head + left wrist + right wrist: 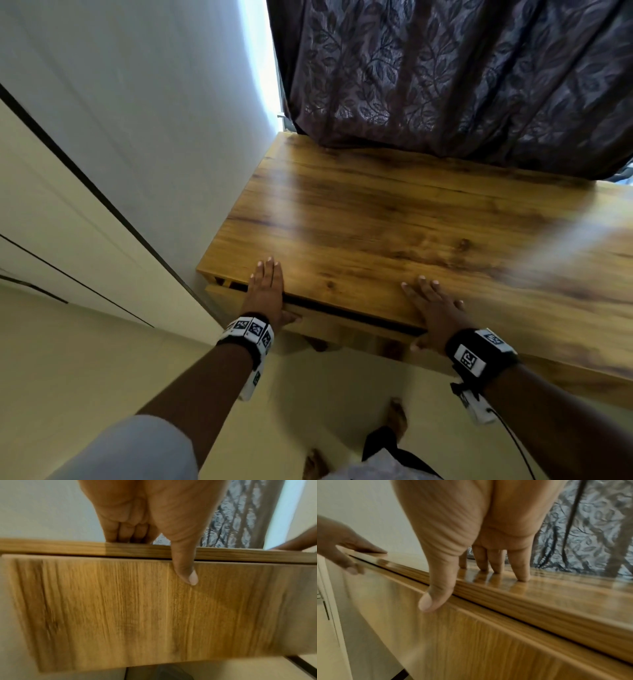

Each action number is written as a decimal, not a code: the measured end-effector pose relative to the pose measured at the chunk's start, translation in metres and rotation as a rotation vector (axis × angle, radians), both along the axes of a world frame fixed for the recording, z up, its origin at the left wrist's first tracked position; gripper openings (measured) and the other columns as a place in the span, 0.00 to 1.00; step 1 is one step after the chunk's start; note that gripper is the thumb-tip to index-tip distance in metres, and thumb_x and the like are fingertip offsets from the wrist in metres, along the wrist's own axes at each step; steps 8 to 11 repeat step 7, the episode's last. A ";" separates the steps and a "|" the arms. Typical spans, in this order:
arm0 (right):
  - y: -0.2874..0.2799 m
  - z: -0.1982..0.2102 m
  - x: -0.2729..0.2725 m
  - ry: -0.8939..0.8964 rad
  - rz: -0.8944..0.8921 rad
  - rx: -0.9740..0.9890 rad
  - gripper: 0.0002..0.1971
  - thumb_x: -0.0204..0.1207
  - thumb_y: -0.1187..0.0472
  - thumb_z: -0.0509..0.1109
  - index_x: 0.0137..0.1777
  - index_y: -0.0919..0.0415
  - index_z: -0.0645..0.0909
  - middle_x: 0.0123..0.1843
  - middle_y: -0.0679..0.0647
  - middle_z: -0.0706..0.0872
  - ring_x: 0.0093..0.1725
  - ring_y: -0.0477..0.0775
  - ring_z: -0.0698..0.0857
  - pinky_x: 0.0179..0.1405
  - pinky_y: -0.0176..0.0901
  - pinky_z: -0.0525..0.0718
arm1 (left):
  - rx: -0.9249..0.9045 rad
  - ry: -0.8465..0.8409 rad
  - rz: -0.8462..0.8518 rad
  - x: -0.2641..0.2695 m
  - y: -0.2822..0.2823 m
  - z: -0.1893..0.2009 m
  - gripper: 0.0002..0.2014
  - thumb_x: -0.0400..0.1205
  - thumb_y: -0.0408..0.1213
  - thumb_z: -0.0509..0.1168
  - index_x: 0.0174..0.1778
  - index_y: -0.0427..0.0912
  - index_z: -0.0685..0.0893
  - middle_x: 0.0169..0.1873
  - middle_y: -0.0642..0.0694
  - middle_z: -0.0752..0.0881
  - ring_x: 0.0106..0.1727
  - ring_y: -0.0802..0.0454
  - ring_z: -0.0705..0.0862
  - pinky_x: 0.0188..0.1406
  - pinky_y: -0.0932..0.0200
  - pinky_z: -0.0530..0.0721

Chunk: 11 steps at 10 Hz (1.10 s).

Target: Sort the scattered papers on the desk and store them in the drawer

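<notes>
The wooden desk [394,219] has a bare top; no papers show in any view. Its drawer [342,329] sits under the front edge, nearly flush, with a thin dark gap above its front panel [137,608]. My left hand [265,294] lies flat on the desk's front left edge, fingers straight on top and thumb [186,568] down against the drawer front. My right hand [433,308] rests flat further right, fingers [496,561] on the desktop, thumb [435,596] pressing the drawer front [488,642].
A dark leaf-patterned curtain [462,75] hangs over the desk's back edge. A white wall [154,102] and a cream cabinet [51,222] stand at the left. The pale floor [308,394] and my feet lie below the desk.
</notes>
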State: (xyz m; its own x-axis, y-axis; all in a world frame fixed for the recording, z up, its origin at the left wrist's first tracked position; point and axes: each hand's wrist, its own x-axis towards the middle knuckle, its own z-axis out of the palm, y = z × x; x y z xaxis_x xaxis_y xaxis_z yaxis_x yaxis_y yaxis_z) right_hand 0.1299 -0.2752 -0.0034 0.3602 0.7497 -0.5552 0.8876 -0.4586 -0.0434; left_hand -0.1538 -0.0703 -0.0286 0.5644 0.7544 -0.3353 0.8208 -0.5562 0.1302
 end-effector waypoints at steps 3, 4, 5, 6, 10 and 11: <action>0.005 -0.010 -0.011 -0.065 -0.002 0.040 0.49 0.83 0.58 0.70 0.88 0.46 0.34 0.90 0.58 0.34 0.89 0.66 0.38 0.82 0.74 0.56 | -0.029 0.158 -0.006 0.020 0.015 0.017 0.47 0.85 0.55 0.60 0.84 0.28 0.40 0.84 0.29 0.45 0.85 0.31 0.48 0.84 0.41 0.56; 0.005 -0.007 -0.007 -0.057 0.005 0.043 0.49 0.83 0.56 0.70 0.88 0.45 0.33 0.90 0.58 0.34 0.89 0.65 0.39 0.82 0.74 0.58 | -0.038 0.159 -0.001 0.021 0.014 0.022 0.48 0.84 0.56 0.61 0.84 0.29 0.41 0.85 0.29 0.45 0.85 0.32 0.49 0.84 0.41 0.56; 0.004 -0.006 -0.002 -0.031 0.014 0.052 0.50 0.81 0.49 0.71 0.88 0.44 0.35 0.90 0.57 0.36 0.89 0.64 0.41 0.81 0.73 0.60 | -0.045 0.179 0.022 0.025 0.016 0.027 0.53 0.80 0.62 0.64 0.84 0.29 0.42 0.85 0.31 0.46 0.85 0.33 0.50 0.83 0.41 0.59; 0.004 -0.002 0.011 -0.004 0.061 0.056 0.50 0.76 0.35 0.70 0.88 0.41 0.40 0.91 0.52 0.40 0.89 0.60 0.46 0.82 0.68 0.66 | -0.063 0.202 0.025 0.030 0.019 0.034 0.59 0.72 0.75 0.59 0.84 0.30 0.51 0.84 0.32 0.54 0.85 0.36 0.57 0.82 0.45 0.63; 0.002 0.010 0.033 0.069 0.043 0.092 0.48 0.67 0.16 0.56 0.86 0.36 0.56 0.89 0.41 0.55 0.86 0.52 0.63 0.77 0.57 0.75 | 0.023 0.051 0.007 0.040 0.023 0.044 0.58 0.67 0.85 0.39 0.71 0.37 0.78 0.75 0.35 0.75 0.74 0.40 0.75 0.72 0.47 0.75; 0.002 0.010 0.033 0.069 0.043 0.092 0.48 0.67 0.16 0.56 0.86 0.36 0.56 0.89 0.41 0.55 0.86 0.52 0.63 0.77 0.57 0.75 | 0.023 0.051 0.007 0.040 0.023 0.044 0.58 0.67 0.85 0.39 0.71 0.37 0.78 0.75 0.35 0.75 0.74 0.40 0.75 0.72 0.47 0.75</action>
